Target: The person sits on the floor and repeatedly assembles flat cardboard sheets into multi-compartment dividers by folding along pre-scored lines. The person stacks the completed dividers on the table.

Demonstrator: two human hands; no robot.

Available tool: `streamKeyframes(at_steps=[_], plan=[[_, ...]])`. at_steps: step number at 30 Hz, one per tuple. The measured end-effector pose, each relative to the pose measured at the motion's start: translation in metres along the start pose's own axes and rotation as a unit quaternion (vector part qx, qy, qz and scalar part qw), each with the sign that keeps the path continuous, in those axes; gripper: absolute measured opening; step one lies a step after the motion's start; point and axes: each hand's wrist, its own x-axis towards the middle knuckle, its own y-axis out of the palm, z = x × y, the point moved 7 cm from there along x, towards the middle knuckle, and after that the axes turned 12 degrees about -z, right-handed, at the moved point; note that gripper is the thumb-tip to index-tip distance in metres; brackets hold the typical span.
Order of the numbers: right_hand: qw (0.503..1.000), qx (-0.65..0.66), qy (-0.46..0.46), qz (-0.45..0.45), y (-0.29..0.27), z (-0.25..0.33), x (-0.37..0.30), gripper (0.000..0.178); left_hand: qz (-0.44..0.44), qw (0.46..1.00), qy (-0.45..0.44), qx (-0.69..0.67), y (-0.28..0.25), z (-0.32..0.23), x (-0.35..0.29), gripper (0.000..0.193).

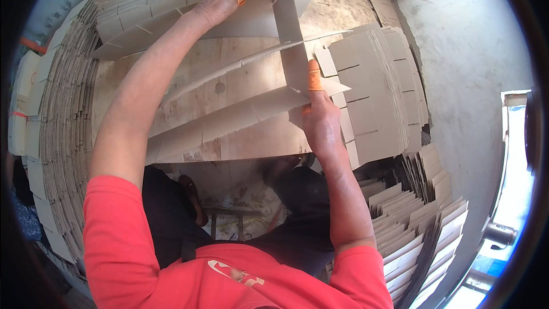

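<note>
Orange covers sit on some fingers of both hands. At the far side of the board, my left hand (223, 1) is closed at the upper edge of a long slotted cardboard strip (251, 20); its fingertips are partly hidden. My right hand (321, 120) grips the near end of a cardboard cross strip (290, 28), with the thumb along its face. This cross strip stands on edge and runs away from me. Two more long strips, a middle strip (229, 68) and a near strip (229, 120), stretch leftward from it and meet it at their right parts.
A wooden board (200, 103) lies under the strips. Stacked cardboard pieces (68, 120) line the left side, and another slotted stack (372, 91) lies on the right. Assembled dividers (412, 223) stand lower right, near a pale wall (463, 51).
</note>
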Motion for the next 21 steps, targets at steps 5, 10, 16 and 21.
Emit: streamKeyframes(at_steps=[5,10,16,21], plan=[[0.998,-0.064,-0.015,0.004,-0.001,0.001,0.0,0.085,0.026,0.999,-0.011,-0.022,-0.003,-0.015,0.0,0.022],[0.998,-0.064,-0.009,0.006,-0.006,0.001,-0.005,0.087,0.024,0.998,0.004,-0.052,-0.005,-0.02,-0.005,0.022],[0.998,-0.057,-0.008,0.007,-0.012,0.007,-0.01,0.088,0.039,0.995,-0.017,-0.09,-0.012,-0.033,-0.009,0.019],[0.997,-0.077,0.003,0.004,-0.021,0.008,-0.015,0.085,0.06,0.984,-0.072,-0.151,-0.021,-0.04,-0.005,0.016]])
